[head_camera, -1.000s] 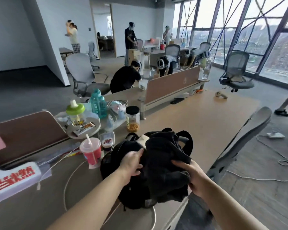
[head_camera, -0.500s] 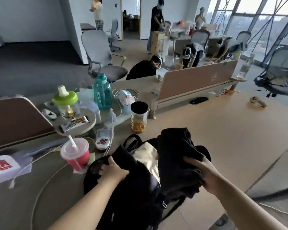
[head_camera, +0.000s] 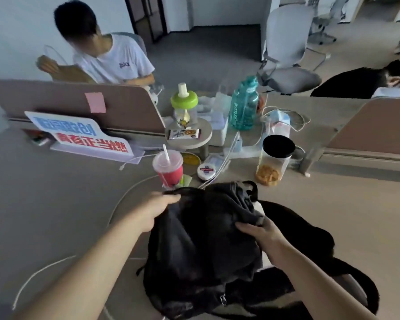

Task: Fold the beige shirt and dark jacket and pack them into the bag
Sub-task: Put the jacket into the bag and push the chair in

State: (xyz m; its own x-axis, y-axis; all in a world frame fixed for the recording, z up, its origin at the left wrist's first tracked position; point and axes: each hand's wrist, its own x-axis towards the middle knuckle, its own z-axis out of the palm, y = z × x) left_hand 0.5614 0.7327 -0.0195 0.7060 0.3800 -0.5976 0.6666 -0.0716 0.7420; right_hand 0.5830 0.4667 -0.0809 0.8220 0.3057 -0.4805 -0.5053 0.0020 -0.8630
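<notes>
While my left hand (head_camera: pixel 156 212) grips the rim of the bag (head_camera: pixel 194 296) on the desk (head_camera: pixel 56 215), my right hand (head_camera: pixel 262 234) clutches the dark jacket (head_camera: pixel 217 215), half stuffed inside; next, I'd push it deeper.

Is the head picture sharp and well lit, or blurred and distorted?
Head view: dim, flat light; the dark jacket and bag merge into one black mass; the left hand is motion-blurred; the wide-angle lens bows the desk divider.

One wide-angle camera rides on my head, facing forward and steeply down, close above the near edge of the pale wooden desk (head_camera: pixel 56 215), reaching past its far edge to grey carpeted floor (head_camera: pixel 217 54).
</notes>
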